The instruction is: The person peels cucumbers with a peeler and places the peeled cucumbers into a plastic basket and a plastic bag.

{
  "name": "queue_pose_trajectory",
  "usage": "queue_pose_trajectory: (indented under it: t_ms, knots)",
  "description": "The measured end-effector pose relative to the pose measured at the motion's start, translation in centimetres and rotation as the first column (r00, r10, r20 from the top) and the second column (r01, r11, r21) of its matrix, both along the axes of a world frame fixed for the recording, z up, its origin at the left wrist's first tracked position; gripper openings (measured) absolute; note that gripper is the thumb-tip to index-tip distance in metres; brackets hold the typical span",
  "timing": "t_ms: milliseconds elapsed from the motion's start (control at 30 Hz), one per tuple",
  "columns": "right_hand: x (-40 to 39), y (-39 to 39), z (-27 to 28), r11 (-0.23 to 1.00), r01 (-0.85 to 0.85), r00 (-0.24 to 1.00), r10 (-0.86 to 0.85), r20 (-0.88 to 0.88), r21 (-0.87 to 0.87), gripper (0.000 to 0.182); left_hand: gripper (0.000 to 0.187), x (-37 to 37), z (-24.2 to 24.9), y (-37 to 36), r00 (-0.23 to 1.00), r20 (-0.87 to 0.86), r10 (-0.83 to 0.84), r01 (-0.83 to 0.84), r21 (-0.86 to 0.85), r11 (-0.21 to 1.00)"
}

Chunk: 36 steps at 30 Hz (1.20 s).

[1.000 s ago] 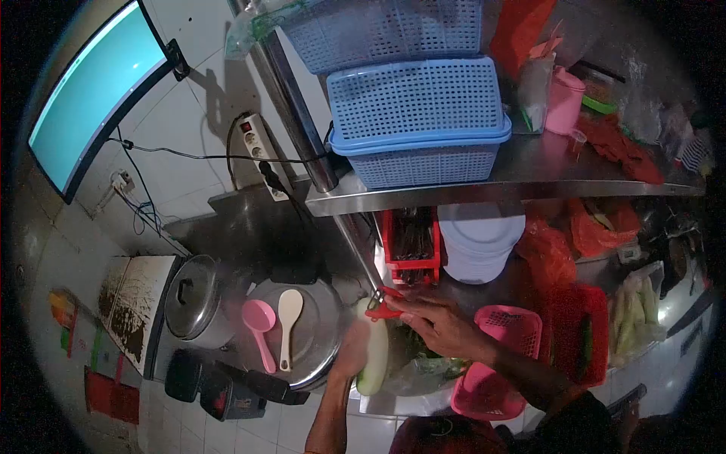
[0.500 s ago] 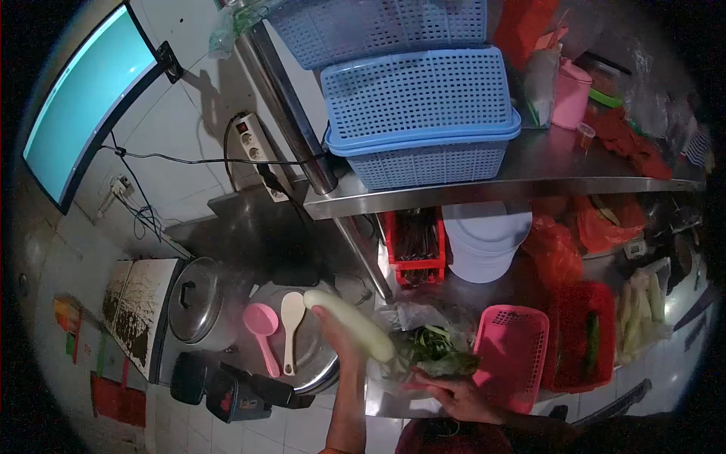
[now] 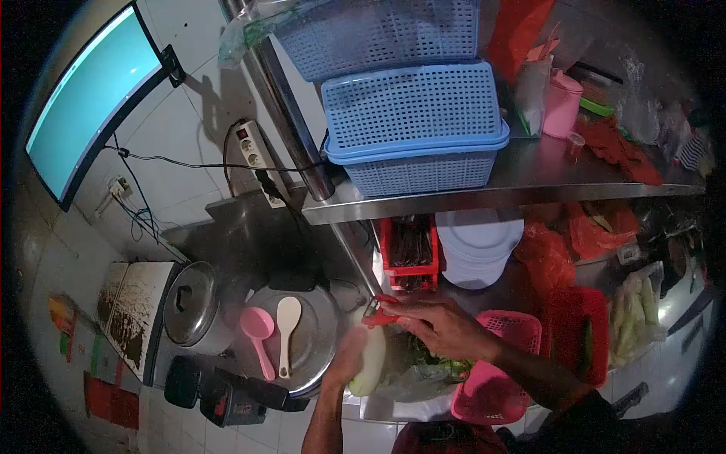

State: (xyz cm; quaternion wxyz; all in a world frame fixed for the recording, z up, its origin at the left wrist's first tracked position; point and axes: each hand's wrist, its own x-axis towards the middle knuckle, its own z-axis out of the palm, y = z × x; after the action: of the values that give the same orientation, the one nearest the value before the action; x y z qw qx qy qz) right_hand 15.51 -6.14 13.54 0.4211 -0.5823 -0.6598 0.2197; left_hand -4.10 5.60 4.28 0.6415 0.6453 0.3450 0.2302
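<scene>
A long, pale, smooth vegetable (image 3: 370, 368) with rounded ends is held nearly upright over the counter. My left hand (image 3: 348, 354), a little blurred, is wrapped around its left side. Close to the vegetable's upper end is a red-handled peeler (image 3: 383, 312) with a small metal head, gripped in the fingers of my right hand (image 3: 446, 325). Beneath my right hand lies a clear plastic bag (image 3: 420, 378) with dark green peelings or leaves. A pink basket (image 3: 495, 393) stands right of the bag, partly behind my right forearm.
Left of my hands, a pink ladle (image 3: 259, 333) and a cream rice paddle (image 3: 287, 333) rest on a large metal lid (image 3: 314, 325). Beyond stands a lidded pot (image 3: 193, 303). Blue baskets (image 3: 412, 106) sit on the steel shelf (image 3: 469, 203) overhead. A red basket (image 3: 597, 303) is at right.
My right hand has risen from the bag to the vegetable and now shows a red-handled peeler. My left hand has swung the vegetable from a slant to nearly upright. The pink basket has shifted.
</scene>
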Motion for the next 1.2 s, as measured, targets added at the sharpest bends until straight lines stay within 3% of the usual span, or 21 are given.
queue_pose_trajectory:
  t_ms: [67,167,233,267,300,367,400,433,500,567,633,700,733,800,833,900,1000,1033,1100,1133,1200]
  knots:
    - [-0.3,0.0,-1.2,1.0,0.004,1.0,-0.004,-0.01,0.01,0.034,0.028,0.2,-2.2,0.8,0.997,-0.062,-0.046,0.052,0.102,0.993]
    - [-1.7,-0.7,-3.5,0.966,0.158,0.967,-0.11,-0.229,0.206,0.032,0.03,1.7,-4.6,-0.1,0.999,0.026,-0.043,0.038,0.167,0.985]
    - [-2.0,-1.8,-3.3,0.976,0.216,0.948,-0.211,-0.237,-0.003,0.032,0.037,3.7,-1.0,-2.0,0.993,0.015,0.114,-0.115,0.097,0.989]
    - [-2.4,-2.4,-3.8,0.975,0.221,0.946,-0.217,-0.242,-0.01,0.032,0.044,4.4,1.0,-2.6,0.983,0.029,0.18,-0.18,0.012,0.984]
    - [-2.8,-3.0,-4.3,0.974,0.198,0.94,-0.222,-0.26,-0.114,0.033,0.044,4.9,1.2,-2.4,0.985,0.025,0.173,-0.173,0.008,0.985]
    - [-4.1,-4.6,-6.1,0.962,0.169,0.933,-0.227,-0.278,-0.216,0.034,0.065,5.3,1.2,-1.5,0.878,0.278,0.39,-0.315,-0.277,0.908]
    - [-5.2,-5.7,-7.8,0.974,0.197,0.927,-0.222,-0.304,-0.11,0.034,0.065,5.5,0.5,-0.6,0.803,0.282,0.526,-0.442,-0.311,0.842]
    - [-6.3,-6.7,-9.5,0.976,0.22,0.922,-0.208,-0.327,-0.003,0.034,0.065,5.5,0.5,-0.1,0.799,0.282,0.531,-0.449,-0.308,0.839]
    - [-8.1,-8.7,-13.6,0.991,0.124,0.914,-0.136,-0.382,-0.056,0.034,0.066,5.3,0.5,0.4,0.623,0.338,0.706,-0.598,-0.376,0.708]
    - [-8.5,-9.1,-14.4,0.994,0.038,0.89,-0.079,-0.448,-0.1,0.035,0.066,4.5,0.9,0.6,0.664,0.302,0.684,-0.586,-0.358,0.727]
    - [-6.5,-8.1,-11.6,0.993,0.114,0.899,-0.085,-0.43,0.04,0.035,0.065,4.1,1.3,0.9,0.687,0.286,0.668,-0.574,-0.351,0.74]
    - [-3.8,-6.1,-5.8,0.989,0.136,0.93,-0.148,-0.338,-0.057,0.036,0.066,2.9,0.9,0.4,0.898,0.268,0.348,-0.286,-0.242,0.927]
    - [-2.7,-4.8,-5.1,0.991,0.132,0.949,-0.131,-0.286,-0.013,0.036,0.066,2.5,0.7,0.2,0.898,0.277,0.343,-0.281,-0.238,0.93]
    - [-1.0,-2.7,-2.7,0.99,0.135,0.967,-0.124,-0.222,0.037,0.036,0.063,1.5,0.3,-0.2,0.985,0.008,0.171,-0.171,-0.032,0.985]
    - [-0.5,-1.6,-1.2,0.989,0.1,0.982,-0.08,-0.172,0.111,0.034,0.063,0.9,-0.6,-0.1,0.986,0.016,0.167,-0.166,-0.028,0.986]
    - [0.1,0.0,-0.1,0.98,0.063,0.993,-0.041,-0.113,0.19,0.033,0.06,0.4,-2.6,1.2,0.996,-0.056,-0.065,0.079,0.326,0.942]
    - [0.5,1.2,-0.7,0.954,-0.039,0.997,0.057,-0.052,0.296,0.031,0.059,0.3,-3.1,1.0,0.998,0.014,-0.068,0.06,0.321,0.945]
    - [0.4,0.9,-0.5,0.985,-0.042,0.997,0.053,-0.063,0.166,0.031,0.059,0.3,-2.9,0.9,0.997,0.037,-0.068,0.052,0.319,0.946]
    - [0.0,0.5,-0.7,0.999,-0.043,0.996,0.045,-0.08,0.029,0.031,0.03,1.1,-0.5,0.0,0.998,-0.054,-0.015,0.032,0.319,0.947]
    - [-0.6,0.2,-1.3,0.997,0.035,0.992,-0.027,-0.124,0.063,0.032,0.03,1.8,-0.8,-0.5,0.998,-0.057,-0.015,0.032,0.312,0.95]
    - [-1.4,-0.7,-2.3,0.989,0.117,0.98,-0.1,-0.172,0.092,0.032,0.035,3.6,-1.2,-1.3,0.964,0.2,0.176,-0.2,0.107,0.974]
